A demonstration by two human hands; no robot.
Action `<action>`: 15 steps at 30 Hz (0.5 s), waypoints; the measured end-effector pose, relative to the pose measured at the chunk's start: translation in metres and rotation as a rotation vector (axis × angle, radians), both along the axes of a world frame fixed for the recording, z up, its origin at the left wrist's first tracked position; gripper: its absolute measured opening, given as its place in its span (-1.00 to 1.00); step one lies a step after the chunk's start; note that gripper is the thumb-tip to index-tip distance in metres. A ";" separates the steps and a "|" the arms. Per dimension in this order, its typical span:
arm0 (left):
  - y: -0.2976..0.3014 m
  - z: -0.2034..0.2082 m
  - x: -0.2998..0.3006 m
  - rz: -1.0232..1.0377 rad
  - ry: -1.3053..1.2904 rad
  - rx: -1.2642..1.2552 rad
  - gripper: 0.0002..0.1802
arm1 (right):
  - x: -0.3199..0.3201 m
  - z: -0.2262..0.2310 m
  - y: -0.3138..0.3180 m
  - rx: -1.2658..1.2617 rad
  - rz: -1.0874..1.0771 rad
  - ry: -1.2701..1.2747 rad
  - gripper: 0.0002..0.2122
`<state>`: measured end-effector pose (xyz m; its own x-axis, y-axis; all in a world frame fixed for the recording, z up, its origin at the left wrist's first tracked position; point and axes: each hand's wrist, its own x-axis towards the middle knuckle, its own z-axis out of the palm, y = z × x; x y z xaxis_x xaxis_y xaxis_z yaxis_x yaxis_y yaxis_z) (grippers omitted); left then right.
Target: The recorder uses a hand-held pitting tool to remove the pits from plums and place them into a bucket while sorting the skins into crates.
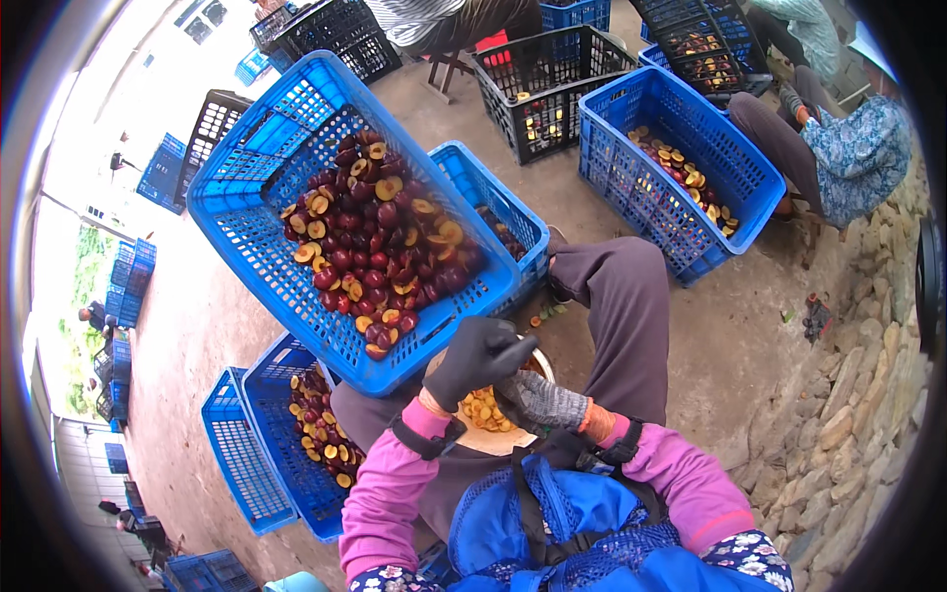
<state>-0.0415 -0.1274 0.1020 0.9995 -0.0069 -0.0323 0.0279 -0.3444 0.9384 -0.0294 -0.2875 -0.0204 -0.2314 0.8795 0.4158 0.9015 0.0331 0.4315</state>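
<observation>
My left hand (477,361), in a black glove, is closed with its fingers curled; what it grips is hidden. Close against it is my right hand (548,403), in a grey knitted glove with an orange cuff, its fingers also wrapped round something I cannot make out. Both hands are over a pale bucket (546,364) between my legs. Yellow-orange fruit pieces (485,408) lie inside it. Just beyond my left hand a large blue crate (242,183) is tilted towards me, holding dark red plums (370,237), many cut open with yellow flesh showing.
Another blue crate (464,163) sits under the tilted one. Blue crates (258,395) stand at lower left, one with cut plums. At upper right are a blue crate (631,192) and a black crate (513,123). A person (858,158) sits at right, beside a stone wall (838,434).
</observation>
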 end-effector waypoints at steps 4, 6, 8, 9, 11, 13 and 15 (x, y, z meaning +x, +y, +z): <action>-0.003 0.000 0.004 0.088 -0.056 -0.065 -0.52 | 0.002 0.004 -0.001 -0.016 0.021 -0.047 -0.66; -0.006 -0.005 0.007 0.277 -0.068 -0.359 -0.46 | 0.006 0.005 0.001 -0.023 0.022 -0.079 -0.67; -0.003 -0.014 0.015 0.446 -0.133 -0.721 -0.40 | 0.014 0.007 0.003 -0.035 0.027 -0.124 -0.68; 0.000 -0.019 0.017 0.458 -0.154 -0.904 -0.35 | 0.018 0.008 0.005 -0.042 0.030 -0.155 -0.68; 0.003 -0.023 0.013 0.521 -0.074 -0.958 -0.37 | 0.026 0.012 0.006 -0.046 0.075 -0.209 -0.69; 0.014 -0.027 0.002 0.523 -0.012 -1.064 -0.42 | 0.025 0.005 0.010 -0.006 0.134 -0.174 -0.64; 0.021 -0.026 -0.014 0.739 -0.075 -0.993 -0.46 | 0.017 0.006 0.018 -0.157 0.247 0.351 -0.61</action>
